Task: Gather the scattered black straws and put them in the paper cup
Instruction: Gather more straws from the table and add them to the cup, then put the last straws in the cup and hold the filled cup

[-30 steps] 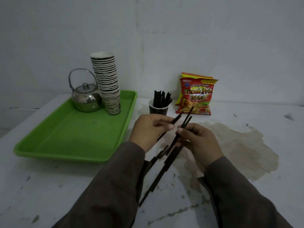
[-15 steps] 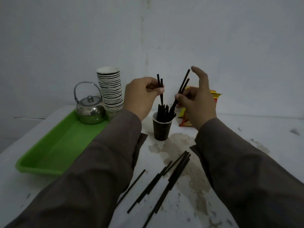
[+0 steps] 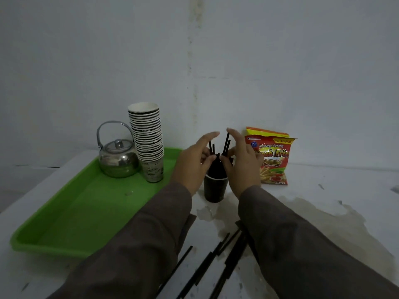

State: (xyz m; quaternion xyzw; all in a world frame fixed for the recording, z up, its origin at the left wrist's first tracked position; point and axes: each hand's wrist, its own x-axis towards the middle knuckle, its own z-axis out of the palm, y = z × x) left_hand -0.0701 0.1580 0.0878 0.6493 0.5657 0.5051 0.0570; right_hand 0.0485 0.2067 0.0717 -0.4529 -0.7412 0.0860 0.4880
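Observation:
A dark paper cup [image 3: 216, 190] stands on the white table, with several black straws [image 3: 218, 157] upright in it. My left hand [image 3: 192, 167] is at the cup's left, fingers spread, beside two straw tips [image 3: 211, 146]. My right hand [image 3: 243, 167] is at the cup's right. Its thumb and curled fingers pinch two black straws [image 3: 226, 142] whose lower ends reach into the cup, and its index finger points up. Several loose black straws [image 3: 205, 266] lie on the table near me, between my sleeves.
A green tray [image 3: 71, 212] at the left holds a steel kettle [image 3: 117, 160] and a tall stack of paper cups [image 3: 149, 143]. A red snack bag [image 3: 273, 156] leans on the wall right of the cup. A brown stain [image 3: 323, 219] spreads over the table.
Both hands have dropped lower over the cup, pushing their straws down into it. My left hand's fingers have spread apart from the pinch they held.

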